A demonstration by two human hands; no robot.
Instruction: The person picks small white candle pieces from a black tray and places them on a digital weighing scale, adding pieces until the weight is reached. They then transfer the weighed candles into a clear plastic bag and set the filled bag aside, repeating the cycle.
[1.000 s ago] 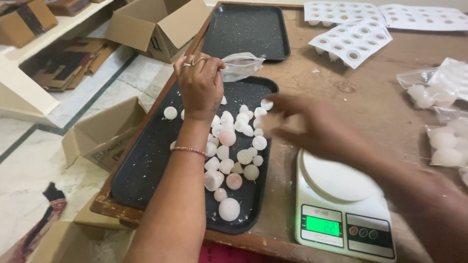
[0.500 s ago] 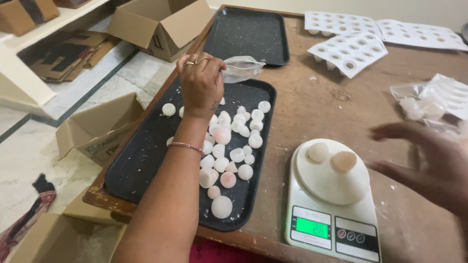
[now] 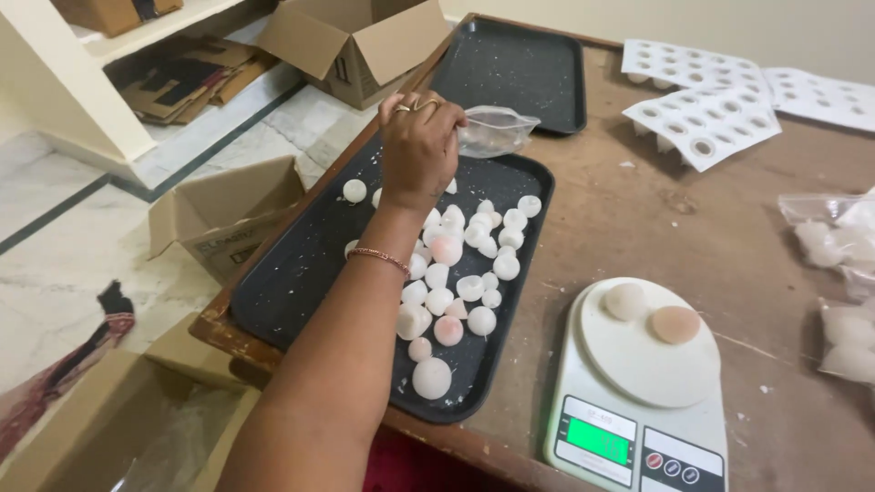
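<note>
A: Hands first: what do we see of them?

B: We see only our left hand (image 3: 419, 146), reaching over the near black tray (image 3: 292, 282). Its grip is closed on the mouth of a small clear plastic bag (image 3: 492, 130), which hangs just past the tray's far edge. Our right hand is out of view.

A: How should we hold the bag well?

B: We judge it best to keep the mouth pinched open and level above the tray, so nothing that slips rolls off the desk (image 3: 638, 228).

A: Where are the pieces relative to the grip?

B: White and pinkish dome-shaped pieces (image 3: 465, 264) lie scattered on the tray, just below and nearer us than the fingers, not touching them. Two more rest on the white kitchen scale (image 3: 638, 392), well apart to the right: a pale dome (image 3: 626, 300) and a tan disc (image 3: 675, 324).
</note>
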